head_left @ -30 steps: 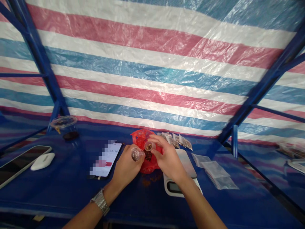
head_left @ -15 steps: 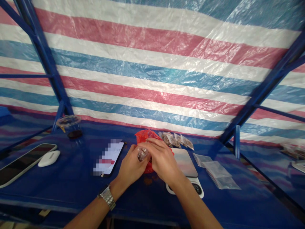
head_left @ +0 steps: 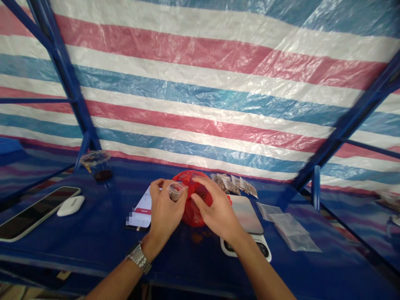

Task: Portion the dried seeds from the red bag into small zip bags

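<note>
My left hand (head_left: 165, 210), with a metal watch on its wrist, is closed on a small clear plastic cup (head_left: 175, 191) held up beside a red plastic bag (head_left: 191, 208) of dark material. My right hand (head_left: 215, 210) rests on the red bag with its fingers curled against the plastic; whether it grips the bag is unclear. Both hands are over the blue table (head_left: 93, 233). A white digital scale (head_left: 246, 216) lies just right of my right hand.
A phone (head_left: 142, 206) lies left of my left hand. Farther left sit a white mouse (head_left: 71, 205) and a tablet (head_left: 34, 212). A lidded clear cup (head_left: 95, 164) stands at the back left. Filled small packets (head_left: 234, 185) and empty clear bags (head_left: 290, 229) lie to the right.
My left hand has lifted the small clear cup up and to the left, away from my right hand. My right hand has dropped onto the red bag. The view shifted slightly left.
</note>
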### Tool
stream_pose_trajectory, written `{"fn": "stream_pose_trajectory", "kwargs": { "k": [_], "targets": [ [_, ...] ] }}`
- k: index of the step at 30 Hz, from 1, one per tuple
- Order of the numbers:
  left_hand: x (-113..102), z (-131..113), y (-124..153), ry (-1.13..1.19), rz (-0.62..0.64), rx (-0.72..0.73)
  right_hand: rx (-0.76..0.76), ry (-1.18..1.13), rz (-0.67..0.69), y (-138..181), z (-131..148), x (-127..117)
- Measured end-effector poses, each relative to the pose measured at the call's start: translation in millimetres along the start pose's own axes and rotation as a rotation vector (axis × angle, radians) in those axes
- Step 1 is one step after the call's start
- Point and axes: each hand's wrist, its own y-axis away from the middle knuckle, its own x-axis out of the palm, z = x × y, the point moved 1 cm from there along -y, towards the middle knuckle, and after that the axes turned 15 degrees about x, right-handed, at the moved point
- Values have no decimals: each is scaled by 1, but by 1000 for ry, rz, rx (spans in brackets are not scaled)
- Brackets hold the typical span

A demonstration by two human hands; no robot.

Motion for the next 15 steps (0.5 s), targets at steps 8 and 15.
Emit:
{"fn": "stream_pose_trajectory", "kwargs": {
  "k": [8,15],
  "targets": [
    [12,-50,5,289,273,12,125,-230,-68,10,-1,-38],
    [31,-43,12,254,560,291,401,-50,-192,22,-78,-107]
  ]
}}
